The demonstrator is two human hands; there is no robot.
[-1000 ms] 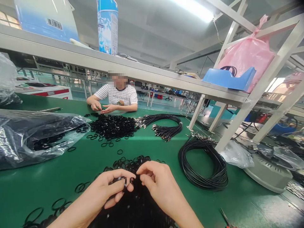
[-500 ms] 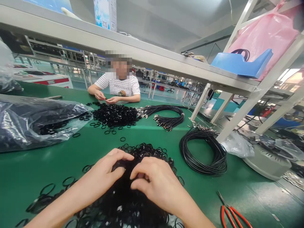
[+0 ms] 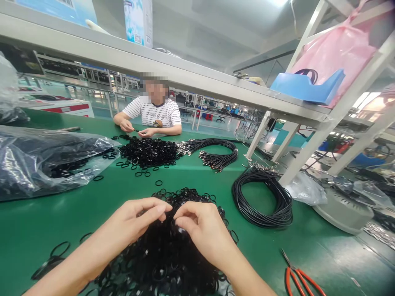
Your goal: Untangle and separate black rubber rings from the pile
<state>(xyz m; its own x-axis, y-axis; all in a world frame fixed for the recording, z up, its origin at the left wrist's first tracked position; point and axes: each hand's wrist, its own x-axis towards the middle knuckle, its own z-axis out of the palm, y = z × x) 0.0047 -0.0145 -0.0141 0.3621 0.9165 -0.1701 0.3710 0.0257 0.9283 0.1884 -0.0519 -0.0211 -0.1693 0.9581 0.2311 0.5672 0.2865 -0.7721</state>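
Note:
My left hand (image 3: 137, 220) and my right hand (image 3: 197, 230) meet fingertip to fingertip over a big heap of black rubber rings (image 3: 166, 259) on the green table (image 3: 92, 205). Both hands are pinched closed. The left thumb and forefinger press together, and the right fingers curl in against them. Whatever sits between the fingertips is too small to make out against the dark heap. Loose rings (image 3: 60, 248) lie scattered to the left of the heap.
A coil of black cable (image 3: 262, 201) lies to the right, red-handled cutters (image 3: 298, 277) at the front right. A second ring pile (image 3: 148, 152) and cable bundle (image 3: 216, 154) lie before a seated person (image 3: 151, 117). A plastic bag (image 3: 46, 158) is on the left.
My hands rose slightly off the heap and drew into a fingertip pinch. The view has tilted down since a second ago, bringing the red cutters into sight.

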